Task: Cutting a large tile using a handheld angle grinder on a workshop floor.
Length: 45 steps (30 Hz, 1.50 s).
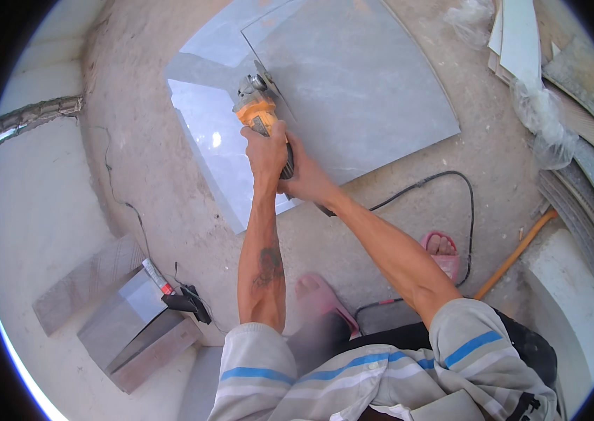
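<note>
Both of my hands are closed around an orange and black angle grinder [256, 111]. My left hand [267, 151] wraps the body just behind the orange part. Lower down, my right hand [305, 172] grips the rear of the tool. The thin cutting disc [276, 85] stands on edge at the line of a cut in a large grey glossy tile [367, 84]. This cut runs up from the disc and turns a corner near the tile's far side. Whether the disc is spinning I cannot tell.
A black power cord [471, 217] loops over the concrete floor beside my pink slippers [328, 302]. Stacked tile offcuts [577, 203], plastic wrap [542, 123] and an orange wooden handle [518, 252] lie at the right. More tile pieces [93, 281] and a tube [158, 276] are at the left.
</note>
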Motion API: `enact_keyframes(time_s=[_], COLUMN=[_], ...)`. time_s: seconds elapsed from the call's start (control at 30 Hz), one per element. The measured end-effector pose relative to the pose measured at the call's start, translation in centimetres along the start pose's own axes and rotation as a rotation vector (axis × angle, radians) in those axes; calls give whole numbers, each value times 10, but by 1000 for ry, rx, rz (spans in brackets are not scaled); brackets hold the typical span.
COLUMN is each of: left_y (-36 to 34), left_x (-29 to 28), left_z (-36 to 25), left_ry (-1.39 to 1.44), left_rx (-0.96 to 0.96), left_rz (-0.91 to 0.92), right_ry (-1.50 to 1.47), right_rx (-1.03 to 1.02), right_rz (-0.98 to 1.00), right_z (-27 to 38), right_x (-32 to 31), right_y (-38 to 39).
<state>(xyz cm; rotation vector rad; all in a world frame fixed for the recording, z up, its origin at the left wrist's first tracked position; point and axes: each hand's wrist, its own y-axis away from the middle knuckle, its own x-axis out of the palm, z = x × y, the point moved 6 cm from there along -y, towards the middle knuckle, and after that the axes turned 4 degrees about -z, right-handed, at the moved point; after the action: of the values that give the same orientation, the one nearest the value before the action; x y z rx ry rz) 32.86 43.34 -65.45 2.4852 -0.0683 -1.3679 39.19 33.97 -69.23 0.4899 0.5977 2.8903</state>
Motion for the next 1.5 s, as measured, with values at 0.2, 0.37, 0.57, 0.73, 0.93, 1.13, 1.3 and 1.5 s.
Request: enact_keyframes(time_s=[0.2, 0.37, 0.57, 0.73, 0.93, 1.13, 1.3, 1.5], left_y=[7, 9, 13, 18, 20, 26, 26, 32], left_x=[-2, 4, -2, 4, 0, 4, 2, 2], left_z=[-3, 1, 3, 1, 6, 5, 10, 8], left_ry=[-7, -1, -7, 16, -20, -2, 15, 13], left_rx=[5, 14, 9, 7, 18, 34, 39, 27], left_rz=[2, -5, -8, 5, -13, -8, -17, -3], right_ry=[-57, 9, 12, 56, 35, 24, -17, -11], right_rx=[33, -120, -71, -158, -74, -47, 38, 36], right_rz=[18, -79, -54, -105, -59, -55, -6, -7], right_z=[-5, -9, -10, -20, -16, -19, -17, -18], right_x=[3, -3, 1, -2, 0, -4, 0, -2], right_y=[4, 3, 9, 7, 13, 16, 20, 24])
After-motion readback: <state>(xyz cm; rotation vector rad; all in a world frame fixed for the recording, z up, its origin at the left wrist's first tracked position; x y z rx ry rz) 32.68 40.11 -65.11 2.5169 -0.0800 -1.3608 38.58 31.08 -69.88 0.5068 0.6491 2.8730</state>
